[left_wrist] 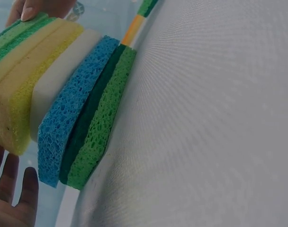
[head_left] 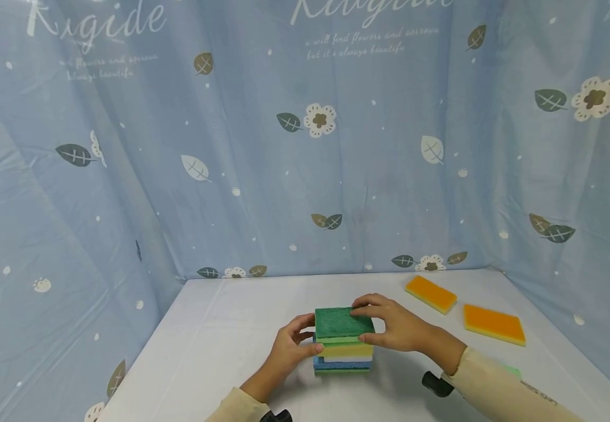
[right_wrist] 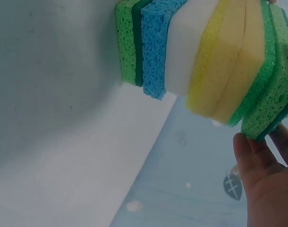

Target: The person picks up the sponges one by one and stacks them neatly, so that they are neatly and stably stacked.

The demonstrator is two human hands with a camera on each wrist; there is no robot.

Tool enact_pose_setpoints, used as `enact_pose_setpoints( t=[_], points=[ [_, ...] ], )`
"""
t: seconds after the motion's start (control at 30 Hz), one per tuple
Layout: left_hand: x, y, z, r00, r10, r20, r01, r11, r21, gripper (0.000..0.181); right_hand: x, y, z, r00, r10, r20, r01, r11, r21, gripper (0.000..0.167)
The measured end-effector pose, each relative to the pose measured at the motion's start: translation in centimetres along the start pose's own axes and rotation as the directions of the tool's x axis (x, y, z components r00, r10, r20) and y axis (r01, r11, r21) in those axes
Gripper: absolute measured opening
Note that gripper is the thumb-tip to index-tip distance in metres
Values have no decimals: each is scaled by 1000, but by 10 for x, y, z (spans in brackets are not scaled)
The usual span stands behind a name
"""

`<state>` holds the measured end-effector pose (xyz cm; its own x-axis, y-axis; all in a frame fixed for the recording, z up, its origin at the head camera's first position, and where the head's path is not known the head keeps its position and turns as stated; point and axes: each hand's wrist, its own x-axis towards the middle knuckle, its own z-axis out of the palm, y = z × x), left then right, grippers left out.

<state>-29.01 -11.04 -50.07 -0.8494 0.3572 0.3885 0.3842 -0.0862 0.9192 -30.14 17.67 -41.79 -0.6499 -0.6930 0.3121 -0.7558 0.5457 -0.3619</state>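
A stack of sponges [head_left: 346, 350] stands on the table, its layers green, blue, white, yellow and green from the bottom upward. The top one is a green sponge [head_left: 340, 322] with a dark scouring face up. My right hand [head_left: 391, 325] pinches that top sponge at its right end, thumb in front and fingers behind. On the left side, my left hand [head_left: 290, 346] holds the stack's upper part around its corner, with the thumb at the front. The left wrist view shows some left fingers [left_wrist: 28, 194] beside the blue sponge [left_wrist: 77, 109], apart from it.
Two orange-topped sponges [head_left: 431, 293] lie at the table's back right. Part of a light green item [head_left: 513, 371] shows behind the right sleeve [head_left: 500, 384]. A blue patterned curtain [head_left: 305, 176] hangs behind and at both sides of the white table [head_left: 220, 328].
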Motion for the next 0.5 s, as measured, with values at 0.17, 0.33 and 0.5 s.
enact_pose_setpoints(
  t=[0.17,0.33,0.5],
  points=[
    [0,-1,1,1000,5,4,-5,1000,16,56,0,1,1,1000,-25,-5,25,1000,-6,47],
    [0,-2,1,1000,-16,-3,17,1000,19,58,-1,1,1,1000,-23,2,23,1000,9,47],
    [1,-3,0,1000,-23,-2,23,1000,16,59,0,2,2,1000,-18,8,18,1000,21,47]
  ],
)
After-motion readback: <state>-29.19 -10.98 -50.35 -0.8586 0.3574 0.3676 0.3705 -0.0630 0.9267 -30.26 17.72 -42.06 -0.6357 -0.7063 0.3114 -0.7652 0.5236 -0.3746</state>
